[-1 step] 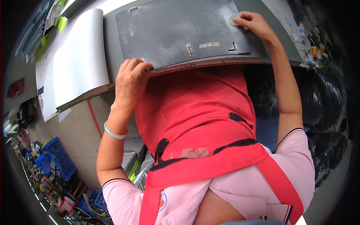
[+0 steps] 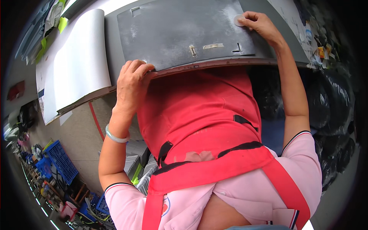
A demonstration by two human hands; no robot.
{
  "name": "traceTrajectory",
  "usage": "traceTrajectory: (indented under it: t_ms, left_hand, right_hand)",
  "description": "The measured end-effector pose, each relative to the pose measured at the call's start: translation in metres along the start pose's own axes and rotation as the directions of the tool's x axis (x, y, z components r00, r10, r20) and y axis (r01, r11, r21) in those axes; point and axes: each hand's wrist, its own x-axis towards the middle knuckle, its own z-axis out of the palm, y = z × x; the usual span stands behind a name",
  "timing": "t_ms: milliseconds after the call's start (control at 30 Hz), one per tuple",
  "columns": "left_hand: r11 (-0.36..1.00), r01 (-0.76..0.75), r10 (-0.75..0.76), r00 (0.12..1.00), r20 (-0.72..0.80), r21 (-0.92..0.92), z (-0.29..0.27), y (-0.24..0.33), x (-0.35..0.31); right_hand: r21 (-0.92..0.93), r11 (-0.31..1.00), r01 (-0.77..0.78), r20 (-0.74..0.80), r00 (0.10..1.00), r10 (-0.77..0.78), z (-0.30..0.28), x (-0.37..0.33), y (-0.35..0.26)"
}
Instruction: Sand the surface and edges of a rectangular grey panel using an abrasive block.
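Observation:
My right hand (image 2: pixel 260 26) pinches a round white chalk disc (image 2: pixel 238 20) between thumb and fingers. The disc rests against the far right part of a dark grey template sheet (image 2: pixel 172 30), beside its right edge. White powdery smears spread over the sheet there. Small slots, an L-shaped cut and tan tape patches mark the sheet. At its near left corner, my left hand (image 2: pixel 132 78) is closed over the sheet and the table's front edge, fingers bent. Its fingertips are partly hidden.
A curled white sheet (image 2: pixel 82 53) lies left on the grey table (image 2: pixel 114 48). Black plastic bags (image 2: pixel 326 99) stand to the right below the table. Blue crates (image 2: pixel 63 163) sit on the floor at lower left. Folded striped grey fabric (image 2: pixel 136 157) lies beside my left forearm.

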Motion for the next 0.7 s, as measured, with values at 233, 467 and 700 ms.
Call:
traceTrajectory:
  t_ms: [233,467,700]
  left_hand:
    - [0.999,-0.006,0.006,1.0,0.012,-0.035,-0.0051,-0.0065,0.0011]
    - [0.999,-0.041,0.041,0.999,-0.006,-0.008,-0.0048,-0.0077,0.0005]
    - [0.999,-0.027,0.027,1.0,-0.01,-0.023,-0.0053,-0.0081,-0.0004]
  right_hand:
    - [-0.046,0.998,-0.03,-0.018,0.999,0.03,0.0025,-0.0029,0.0066]
    - [-0.033,0.999,-0.027,-0.034,0.999,0.026,0.006,-0.0056,0.0067]
    - [-0.035,0.999,-0.011,-0.046,0.999,0.01,0.008,-0.0092,0.0009]
